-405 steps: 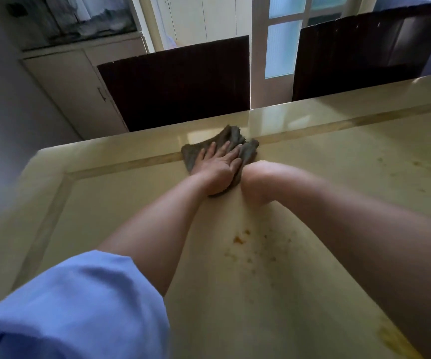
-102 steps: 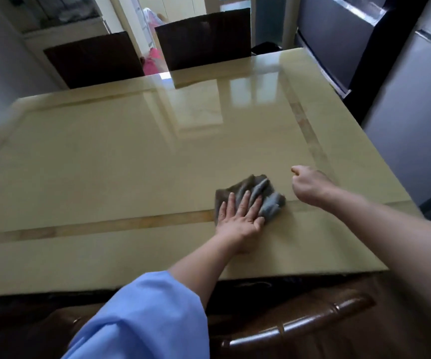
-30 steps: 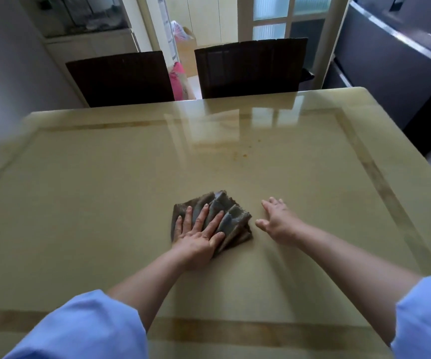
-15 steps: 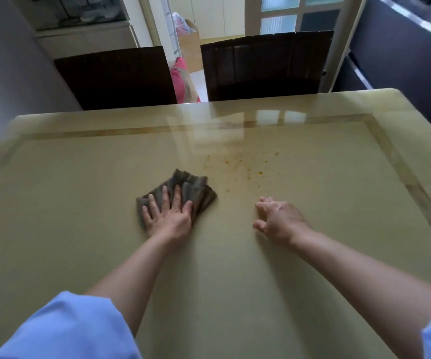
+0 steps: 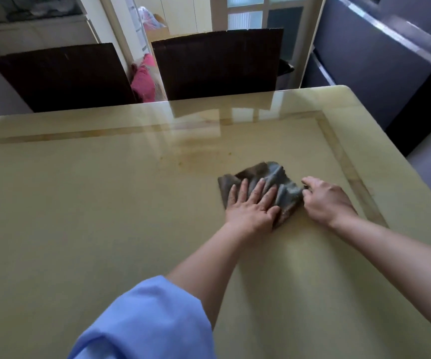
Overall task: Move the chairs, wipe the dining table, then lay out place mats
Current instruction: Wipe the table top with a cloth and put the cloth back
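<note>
Left hand is pressed flat on a crumpled grey cloth, fingers spread out and palm down, so it's not gripping anything, just pinning the rag to the dining table. That's all happening right of centre in the frame. The right hand sits just beside the cloth on its right edge, fingers curled under with the tips touching the fabric; can't tell if it's actually pinching the rag or only resting against it. The tabletop is glossy yellowish stone with a darker inlaid band running near its edges, and there's a smeary brownish stain just above and left of the cloth. Two dark chairs stand tucked along the far side of the table in the upper part of the frame, with something pink showing in the gap between them. A blue sleeve fills the bottom centre.
</note>
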A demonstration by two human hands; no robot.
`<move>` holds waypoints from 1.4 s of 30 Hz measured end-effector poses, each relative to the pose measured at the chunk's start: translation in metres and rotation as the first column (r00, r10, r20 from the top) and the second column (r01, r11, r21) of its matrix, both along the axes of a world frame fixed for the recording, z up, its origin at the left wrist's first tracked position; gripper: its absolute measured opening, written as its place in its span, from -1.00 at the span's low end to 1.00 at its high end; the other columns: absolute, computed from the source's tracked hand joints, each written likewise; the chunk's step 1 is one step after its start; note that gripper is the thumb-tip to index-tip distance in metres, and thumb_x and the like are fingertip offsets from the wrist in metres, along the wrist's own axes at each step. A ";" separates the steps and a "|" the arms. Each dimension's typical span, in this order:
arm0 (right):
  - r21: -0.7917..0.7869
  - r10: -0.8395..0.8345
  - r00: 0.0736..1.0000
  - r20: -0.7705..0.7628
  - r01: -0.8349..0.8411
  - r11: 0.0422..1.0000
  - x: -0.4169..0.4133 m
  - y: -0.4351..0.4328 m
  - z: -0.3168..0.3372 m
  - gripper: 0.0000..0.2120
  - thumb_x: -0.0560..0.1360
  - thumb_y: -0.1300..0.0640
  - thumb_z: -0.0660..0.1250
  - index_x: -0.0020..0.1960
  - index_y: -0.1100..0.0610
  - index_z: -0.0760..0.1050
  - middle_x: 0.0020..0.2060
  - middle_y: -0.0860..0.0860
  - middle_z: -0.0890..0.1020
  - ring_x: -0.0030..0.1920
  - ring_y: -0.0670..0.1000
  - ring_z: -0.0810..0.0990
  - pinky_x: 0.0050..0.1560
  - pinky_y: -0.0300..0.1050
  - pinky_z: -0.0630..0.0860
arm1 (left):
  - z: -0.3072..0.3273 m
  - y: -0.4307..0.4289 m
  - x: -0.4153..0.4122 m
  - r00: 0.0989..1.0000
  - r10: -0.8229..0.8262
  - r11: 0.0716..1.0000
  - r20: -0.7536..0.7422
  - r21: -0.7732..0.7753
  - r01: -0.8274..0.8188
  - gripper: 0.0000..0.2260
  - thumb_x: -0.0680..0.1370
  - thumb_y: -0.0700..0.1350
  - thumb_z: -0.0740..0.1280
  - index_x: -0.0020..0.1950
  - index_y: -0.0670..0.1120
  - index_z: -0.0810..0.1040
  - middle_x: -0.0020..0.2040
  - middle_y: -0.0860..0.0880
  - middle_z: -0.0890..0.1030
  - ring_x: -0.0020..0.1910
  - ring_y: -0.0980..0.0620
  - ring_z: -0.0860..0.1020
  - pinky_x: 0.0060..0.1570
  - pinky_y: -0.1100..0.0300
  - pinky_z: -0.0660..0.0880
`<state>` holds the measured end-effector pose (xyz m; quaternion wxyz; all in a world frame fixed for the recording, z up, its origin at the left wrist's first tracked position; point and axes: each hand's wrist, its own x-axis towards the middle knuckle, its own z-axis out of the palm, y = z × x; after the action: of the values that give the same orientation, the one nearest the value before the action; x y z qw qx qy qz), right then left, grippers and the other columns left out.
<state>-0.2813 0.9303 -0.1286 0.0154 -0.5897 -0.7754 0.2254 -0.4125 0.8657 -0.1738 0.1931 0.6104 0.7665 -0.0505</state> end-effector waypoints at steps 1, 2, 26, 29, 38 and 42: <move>-0.014 0.035 0.999 0.006 -0.035 0.999 -0.003 0.001 0.000 -0.61 0.61 0.16 0.12 0.41 0.18 0.35 0.40 0.13 0.42 0.37 0.16 0.41 0.32 -0.09 0.34 | -0.001 -0.009 -0.017 0.998 0.055 0.998 -0.026 0.007 -0.055 -0.52 0.62 0.18 -0.16 0.52 0.21 -0.22 0.55 0.13 -0.27 0.52 -0.02 -0.33 0.46 -0.05 -0.38; -0.032 0.084 0.996 0.015 -0.083 0.996 -0.010 0.002 0.001 -0.60 0.61 0.13 0.12 0.43 0.18 0.32 0.43 0.12 0.38 0.41 0.14 0.37 0.35 -0.10 0.31 | -0.001 -0.020 -0.036 0.990 0.135 0.991 -0.045 0.014 -0.135 -0.52 0.62 0.18 -0.17 0.52 0.19 -0.23 0.54 0.12 -0.28 0.52 -0.02 -0.33 0.45 -0.05 -0.39; 0.073 0.125 0.991 -0.052 -0.121 0.990 -0.092 0.035 -0.007 -0.66 0.45 0.28 0.21 0.11 0.08 0.65 0.14 0.08 0.66 0.17 0.10 0.59 0.21 -0.17 0.48 | -0.002 0.073 -0.107 0.989 0.132 0.989 0.058 0.053 -0.135 -0.49 0.62 0.16 -0.12 0.54 0.13 -0.18 0.56 0.05 -0.24 0.53 -0.06 -0.31 0.47 -0.05 -0.34; 0.014 0.111 0.993 -0.036 -0.111 0.994 -0.076 0.037 -0.010 -0.63 0.48 0.27 0.19 0.22 0.08 0.58 0.23 0.07 0.61 0.24 0.08 0.56 0.30 -0.14 0.46 | -0.004 0.039 -0.154 0.959 0.282 0.957 0.017 0.060 -0.283 -0.49 0.63 0.16 -0.13 0.55 0.10 -0.18 0.56 0.05 -0.25 0.53 -0.11 -0.29 0.47 -0.08 -0.31; 0.030 -0.019 0.999 -0.048 0.020 0.999 -0.011 0.073 -0.008 -0.56 0.48 0.29 0.16 0.32 0.09 0.49 0.30 0.14 0.54 0.29 0.15 0.51 0.29 -0.10 0.43 | -0.008 0.045 -0.138 0.738 0.672 0.740 -0.060 0.104 -0.665 -0.49 0.63 0.13 -0.13 0.56 0.05 -0.15 0.58 -0.01 -0.18 0.54 -0.20 -0.21 0.47 -0.10 -0.29; 0.082 -0.128 0.988 -0.091 0.136 0.987 0.035 0.079 -0.005 -0.52 0.46 0.35 0.13 0.35 0.14 0.46 0.27 0.20 0.55 0.25 0.21 0.53 0.24 -0.06 0.46 | -0.010 0.104 -0.030 0.897 0.441 0.893 -0.020 0.110 -0.436 -0.49 0.63 0.13 -0.12 0.55 0.07 -0.18 0.57 0.02 -0.24 0.53 -0.16 -0.28 0.44 -0.08 -0.35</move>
<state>-0.2468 1.0095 -0.1334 0.0893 -0.6284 -0.7423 0.2147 -0.4424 0.9701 -0.1840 0.1509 0.4298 0.8900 0.0205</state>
